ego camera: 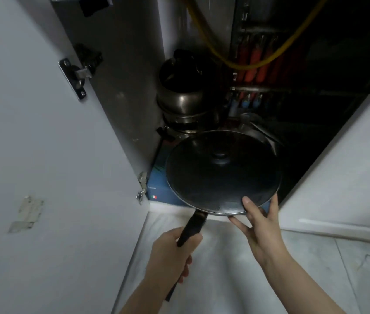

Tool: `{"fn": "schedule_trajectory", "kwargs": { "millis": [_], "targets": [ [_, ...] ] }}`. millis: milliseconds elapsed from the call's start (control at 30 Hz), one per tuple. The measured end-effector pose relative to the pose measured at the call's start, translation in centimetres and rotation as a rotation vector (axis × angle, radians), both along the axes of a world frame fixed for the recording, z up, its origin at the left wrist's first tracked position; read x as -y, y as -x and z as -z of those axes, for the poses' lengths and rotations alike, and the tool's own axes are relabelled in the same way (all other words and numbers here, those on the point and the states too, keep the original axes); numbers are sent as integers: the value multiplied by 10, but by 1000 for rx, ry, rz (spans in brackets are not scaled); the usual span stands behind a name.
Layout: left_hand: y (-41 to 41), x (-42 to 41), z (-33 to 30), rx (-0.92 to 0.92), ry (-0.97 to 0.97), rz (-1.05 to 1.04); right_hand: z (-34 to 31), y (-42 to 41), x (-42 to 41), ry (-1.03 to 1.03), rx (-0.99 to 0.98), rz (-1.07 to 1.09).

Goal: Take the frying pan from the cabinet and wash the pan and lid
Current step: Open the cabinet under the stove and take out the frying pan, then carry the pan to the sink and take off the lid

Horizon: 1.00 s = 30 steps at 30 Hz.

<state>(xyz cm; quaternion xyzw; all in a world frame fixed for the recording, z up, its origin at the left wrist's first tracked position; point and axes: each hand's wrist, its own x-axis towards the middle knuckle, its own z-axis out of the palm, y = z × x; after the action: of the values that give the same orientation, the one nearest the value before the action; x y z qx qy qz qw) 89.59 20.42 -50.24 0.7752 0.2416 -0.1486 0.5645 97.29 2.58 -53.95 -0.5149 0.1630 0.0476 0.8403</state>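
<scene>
The frying pan, dark and round, is held in the air at the mouth of the open cabinet, just above its front edge, with the lid sitting on top of it and covering it fully; the lid's black knob stands at its centre and a thin metal rim runs around its edge. The pan's long black handle points down toward the person, and the left hand has its fingers curled tight around that handle. The right hand grips the near right edge of the pan, thumb pressed on top of the lid's rim and the fingers spread underneath. Under the pan, on the cabinet floor, lies a blue box with a small flag mark on its front. Behind the pan, toward the back left, a stack of metal pots rises, the top one dark with a black handle. Further back and to the right, in deep shadow, a yellow hose loops down in front of pipes with red and blue valves; little else can be made out there. The white cabinet door stands open on the left, its metal hinge visible, and a second white door stands on the right. Below the hands is a pale floor.
</scene>
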Motion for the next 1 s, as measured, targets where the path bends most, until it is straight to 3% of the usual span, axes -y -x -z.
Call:
{"fn": "schedule_trajectory", "kwargs": {
  "millis": [333,533,667,733,867,1000],
  "targets": [
    [88,1,-186,-151,-8,-49,-172,88,-1,7,-199,-17],
    [138,2,-288,-179,-74,-15,-270,143,6,-15,-209,-34],
    [174,10,-334,-64,-161,-14,-310,174,13,-57,-265,1],
    [190,20,-355,-85,-110,-51,-326,186,19,-65,-288,11],
    [225,35,-386,-81,-201,-13,-362,212,35,-40,-278,-50],
    [257,46,-424,-64,-225,-123,-410,232,44,-51,-234,-111]
  ]
}}
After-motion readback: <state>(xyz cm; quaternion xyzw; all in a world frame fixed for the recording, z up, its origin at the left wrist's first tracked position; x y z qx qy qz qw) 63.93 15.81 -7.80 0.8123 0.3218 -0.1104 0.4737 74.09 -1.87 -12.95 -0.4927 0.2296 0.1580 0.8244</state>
